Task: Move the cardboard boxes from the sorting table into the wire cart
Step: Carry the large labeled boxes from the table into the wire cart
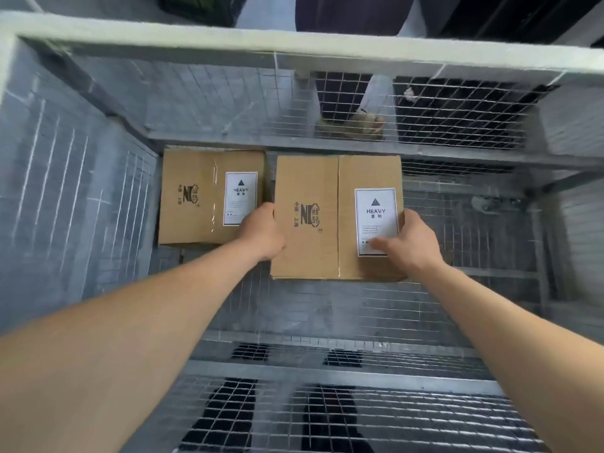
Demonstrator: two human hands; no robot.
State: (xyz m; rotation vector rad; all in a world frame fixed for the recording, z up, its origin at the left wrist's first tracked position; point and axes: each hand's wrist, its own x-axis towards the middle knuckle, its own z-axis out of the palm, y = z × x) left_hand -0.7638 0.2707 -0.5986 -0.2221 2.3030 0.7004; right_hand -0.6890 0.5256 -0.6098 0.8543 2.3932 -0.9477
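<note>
My fingers are hiding behind the box (336,217) inside the cart (294,50): left hand (261,232) is clasping its left edge, right hand (408,243) its right, thumb pressing the label (376,210), beside a second box (196,196).

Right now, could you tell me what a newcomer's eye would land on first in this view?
Reaching down into the wire cart, the left hand and right hand grip opposite sides of a cardboard box at centre. Its white HEAVY label sits partly under the right thumb. A second box, labelled alike, lies left of it by the far wall.
</note>
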